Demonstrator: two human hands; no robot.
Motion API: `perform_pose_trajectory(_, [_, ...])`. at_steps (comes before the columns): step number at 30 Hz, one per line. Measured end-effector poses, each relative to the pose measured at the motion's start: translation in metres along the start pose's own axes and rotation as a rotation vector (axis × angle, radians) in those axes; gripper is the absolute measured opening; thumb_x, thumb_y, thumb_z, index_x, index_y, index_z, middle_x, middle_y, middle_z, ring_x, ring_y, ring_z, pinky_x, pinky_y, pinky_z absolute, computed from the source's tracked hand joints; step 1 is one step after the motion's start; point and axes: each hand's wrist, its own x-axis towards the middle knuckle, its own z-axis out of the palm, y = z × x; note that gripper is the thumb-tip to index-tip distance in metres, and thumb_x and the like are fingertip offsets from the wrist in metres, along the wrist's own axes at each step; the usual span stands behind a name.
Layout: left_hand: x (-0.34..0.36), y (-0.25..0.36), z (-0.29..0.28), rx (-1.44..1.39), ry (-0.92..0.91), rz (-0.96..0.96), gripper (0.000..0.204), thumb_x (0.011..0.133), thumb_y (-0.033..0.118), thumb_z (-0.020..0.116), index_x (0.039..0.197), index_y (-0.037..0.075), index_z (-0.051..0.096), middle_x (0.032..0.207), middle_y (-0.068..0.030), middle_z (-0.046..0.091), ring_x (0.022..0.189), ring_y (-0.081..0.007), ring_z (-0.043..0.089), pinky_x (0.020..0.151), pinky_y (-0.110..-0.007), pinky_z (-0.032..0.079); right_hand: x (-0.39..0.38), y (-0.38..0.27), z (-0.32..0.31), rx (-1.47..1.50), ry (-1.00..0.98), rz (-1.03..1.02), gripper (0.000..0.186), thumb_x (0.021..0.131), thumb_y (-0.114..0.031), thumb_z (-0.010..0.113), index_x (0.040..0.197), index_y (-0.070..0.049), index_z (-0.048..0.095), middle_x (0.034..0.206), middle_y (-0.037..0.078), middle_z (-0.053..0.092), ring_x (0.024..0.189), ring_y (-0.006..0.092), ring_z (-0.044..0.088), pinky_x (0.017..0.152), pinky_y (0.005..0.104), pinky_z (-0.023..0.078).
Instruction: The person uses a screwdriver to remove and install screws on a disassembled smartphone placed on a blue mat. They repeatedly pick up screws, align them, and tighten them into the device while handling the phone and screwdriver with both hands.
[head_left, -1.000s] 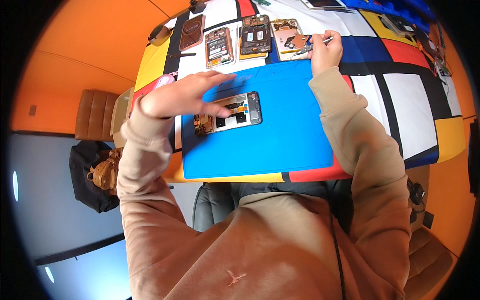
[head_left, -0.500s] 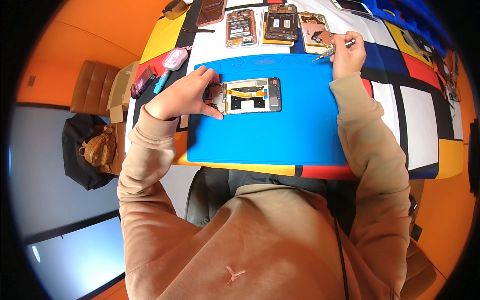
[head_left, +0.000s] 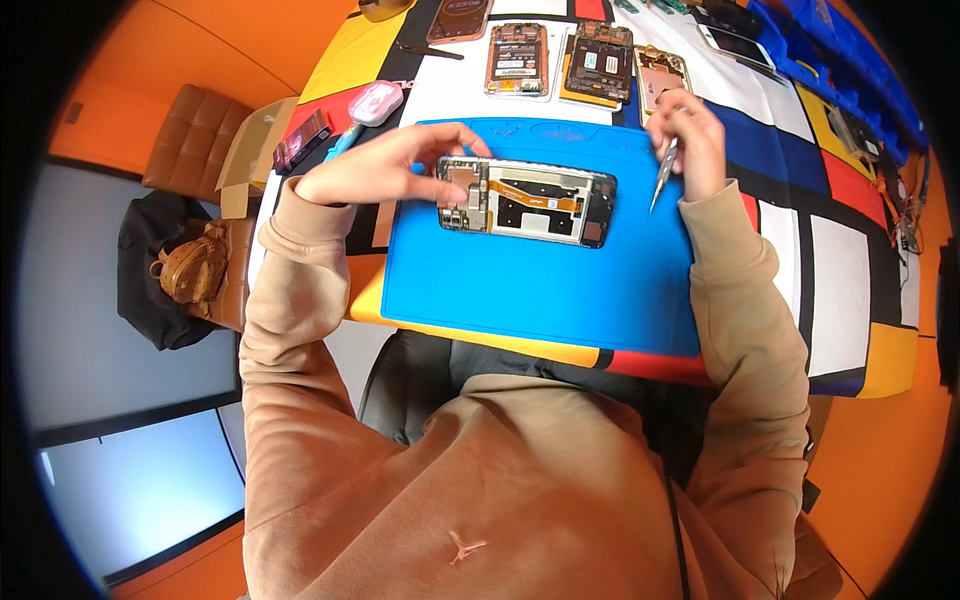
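An opened phone [head_left: 535, 205], its back off and an orange ribbon cable across its frame, is over the blue work mat [head_left: 530, 295] and looks raised from it. My left hand [head_left: 400, 170] grips its left end, thumb over the circuit board and fingers at the far edge. My right hand [head_left: 693, 140] is closed around a slim silver screwdriver [head_left: 664, 178], whose tip points down over the mat's right side. Screwdriver and phone are apart.
Beyond the mat lie several opened phones [head_left: 516, 62], black tweezers [head_left: 430, 50] and a phone with a lit screen [head_left: 460, 18]. A pink-and-white case [head_left: 376, 102] sits at left. Blue bins [head_left: 830, 65] and a white phone [head_left: 735, 45] are at far right.
The opened phone has come up and right with my left hand, turning slightly. My right hand has swung the screwdriver from pointing left to pointing down. The view has also shifted a little.
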Motion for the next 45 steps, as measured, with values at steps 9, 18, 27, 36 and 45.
perform_pose_trajectory(9, [0.036, 0.008, -0.021, -0.452, 0.333, 0.061, 0.025, 0.095, 0.026, 0.063, 0.099, 0.002, 0.069, 0.084, 0.0034, 0.067, 0.066, -0.0007, 0.054, 0.064, -0.018, 0.043, -0.033, -0.023, 0.03, -0.153, -0.691, 0.205, 0.024, 0.095, -0.03, 0.061, 0.092, -0.007, 0.067, 0.063, -0.008, 0.048, 0.053, 0.0016, 0.034, 0.049, 0.0212, 0.025])
perform_pose_trajectory(18, [0.078, -0.024, -0.005, -0.78, 0.593, -0.018, 0.027, 0.097, 0.027, 0.063, 0.106, 0.002, 0.069, 0.103, -0.0025, 0.07, 0.092, -0.0068, 0.064, 0.081, -0.022, 0.05, -0.025, -0.045, 0.018, 0.214, -0.687, 0.256, 0.029, 0.096, -0.024, 0.047, 0.095, 0.0, 0.063, 0.05, -0.006, 0.032, 0.045, 0.0023, 0.025, 0.044, 0.0238, 0.016])
perform_pose_trajectory(27, [0.074, -0.039, 0.008, -1.074, 0.623, 0.042, 0.046, 0.099, 0.044, 0.057, 0.123, 0.005, 0.06, 0.105, -0.0023, 0.066, 0.094, -0.0093, 0.064, 0.085, -0.027, 0.053, -0.018, -0.03, 0.016, 0.084, -0.473, 0.323, 0.021, 0.1, -0.026, 0.056, 0.097, -0.006, 0.063, 0.053, -0.008, 0.037, 0.046, 0.0028, 0.026, 0.044, 0.0232, 0.018])
perform_pose_trajectory(36, [0.074, -0.108, -0.023, -0.163, 0.848, 0.075, 0.027, 0.102, 0.021, 0.053, 0.107, -0.001, 0.069, 0.089, 0.0002, 0.064, 0.077, -0.0052, 0.054, 0.072, -0.02, 0.044, 0.012, -0.012, -0.028, -0.308, 0.211, -0.128, 0.027, 0.101, -0.024, 0.054, 0.091, -0.003, 0.067, 0.055, -0.007, 0.042, 0.05, 0.0021, 0.029, 0.047, 0.0226, 0.021])
perform_pose_trajectory(45, [0.101, -0.095, -0.038, 0.218, 0.714, -0.363, 0.071, 0.089, 0.063, 0.055, 0.094, -0.006, 0.073, 0.089, -0.0211, 0.072, 0.085, -0.0287, 0.069, 0.078, -0.035, 0.051, 0.028, 0.0, -0.052, -0.703, 0.37, 0.061, 0.036, 0.09, -0.035, 0.063, 0.092, -0.001, 0.075, 0.078, 0.015, 0.071, 0.077, 0.0274, 0.067, 0.075, 0.0377, 0.049])
